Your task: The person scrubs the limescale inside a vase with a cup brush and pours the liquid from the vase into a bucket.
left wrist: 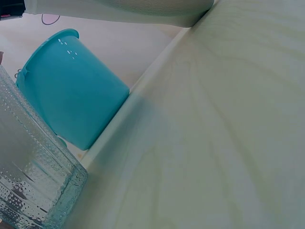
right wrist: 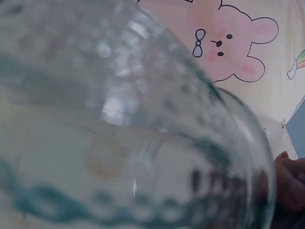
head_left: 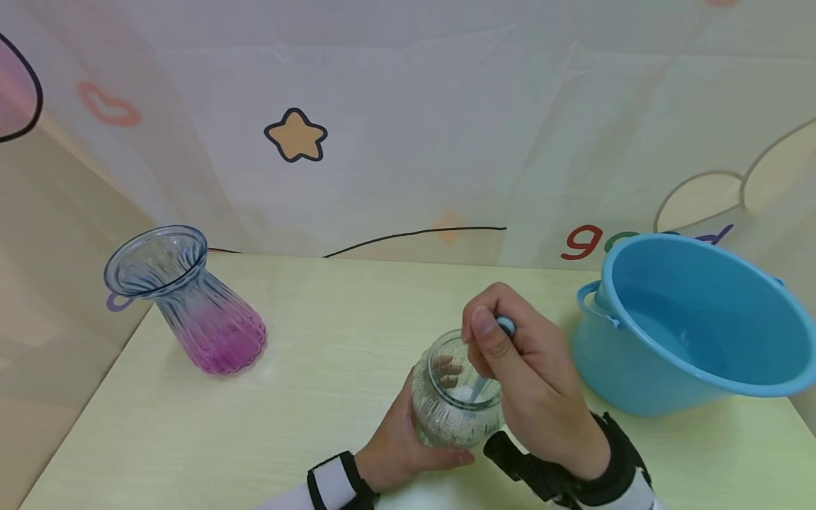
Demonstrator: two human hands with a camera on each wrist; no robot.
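Observation:
My left hand (head_left: 398, 446) is wrapped round the side of a textured clear glass jar (head_left: 457, 425), tilted with its mouth facing up. Inside the jar is something white (head_left: 464, 394), low down. From above, my right hand (head_left: 532, 375) grips a slim tool with a light blue handle end (head_left: 506, 325), its thin shaft reaching through the jar's mouth. Which kind of tool it is, I cannot tell. In the left wrist view the ribbed wall of the jar (left wrist: 33, 162) shows at the left edge. Blurred glass of the jar (right wrist: 119, 119) fills much of the right wrist view.
A light blue bucket (head_left: 644, 361) stands on the right, close to my right hand. On the left is a fluted glass vase (head_left: 223, 326), blue at the top and pink at the base. Both are on the pale wooden table (head_left: 306, 340), before a printed cloth backdrop (head_left: 382, 142).

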